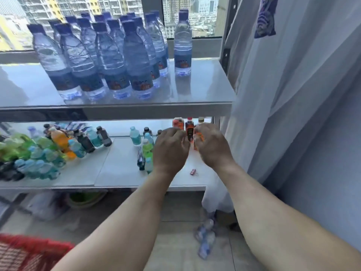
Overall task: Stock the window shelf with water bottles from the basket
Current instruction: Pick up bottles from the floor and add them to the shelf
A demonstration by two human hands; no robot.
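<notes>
Several clear water bottles with blue caps point(109, 61) stand packed together on the top window shelf point(205, 90). One more water bottle point(182, 45) stands alone to their right. The red basket point(29, 253) shows only a corner at the bottom left; what it holds is hidden. Both my hands reach onto the lower shelf point(121, 169). My left hand point(172, 147) curls its fingers against a small dark red bottle point(189, 132). My right hand point(213, 145) curls around a small orange bottle point(198, 138) right beside it.
Several small coloured bottles point(48, 151) crowd the lower shelf's left side, with a few point(145, 151) near my left hand. A pink clip point(193, 171) lies on that shelf. A white curtain point(283, 114) hangs at right. Plastic-wrapped bottles point(207, 237) lie on the floor.
</notes>
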